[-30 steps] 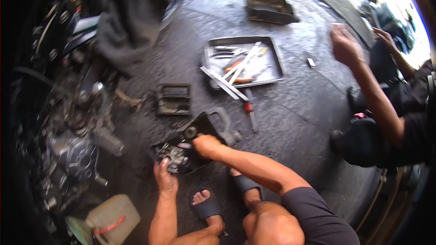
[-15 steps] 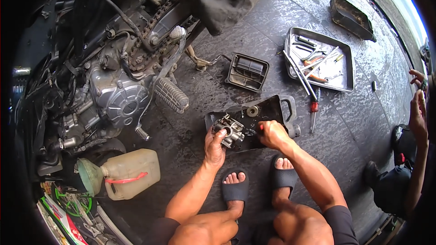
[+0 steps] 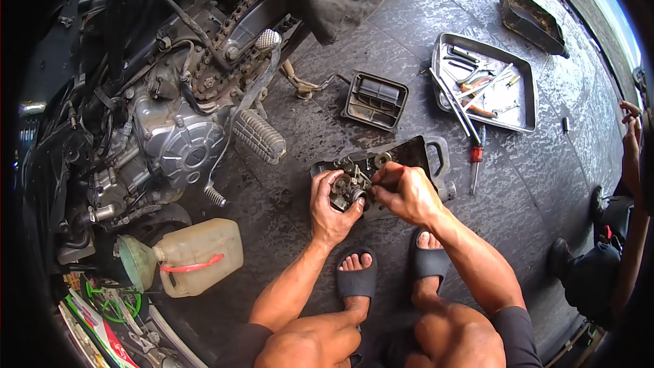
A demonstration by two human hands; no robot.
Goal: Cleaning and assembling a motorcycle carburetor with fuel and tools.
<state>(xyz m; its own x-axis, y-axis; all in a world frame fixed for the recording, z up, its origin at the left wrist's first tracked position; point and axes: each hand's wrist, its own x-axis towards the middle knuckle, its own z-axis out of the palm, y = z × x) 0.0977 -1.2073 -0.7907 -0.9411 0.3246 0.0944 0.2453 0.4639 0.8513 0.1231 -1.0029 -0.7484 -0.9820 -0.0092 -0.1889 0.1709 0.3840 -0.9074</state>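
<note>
My left hand [image 3: 332,215] grips a metal carburetor [image 3: 349,187], fingers along its left side and thumb at its lower edge. The carburetor is above a cut-open plastic jug [image 3: 436,153], dark inside, with a handle at its right end. My right hand [image 3: 412,197] is closed around a red-handled tool [image 3: 389,178], most of it hidden by the fingers. Its end is at the right side of the carburetor, and I cannot tell whether it touches. A small round metal part [image 3: 383,159] lies in the jug, just beyond my right hand.
A motorcycle engine [image 3: 184,140] fills the left, its footpeg [image 3: 259,138] jutting out. Beyond the jug lie a black open box [image 3: 375,121] and a tool tray [image 3: 529,105]. A screwdriver [image 3: 477,155] lies beside it. A canister [image 3: 204,245] stands lower left; another person's hand [image 3: 632,119] shows far right.
My right hand has come up and left, bringing the red-handled tool to the carburetor. My left hand has turned the carburetor and shifted its fingers around it.
</note>
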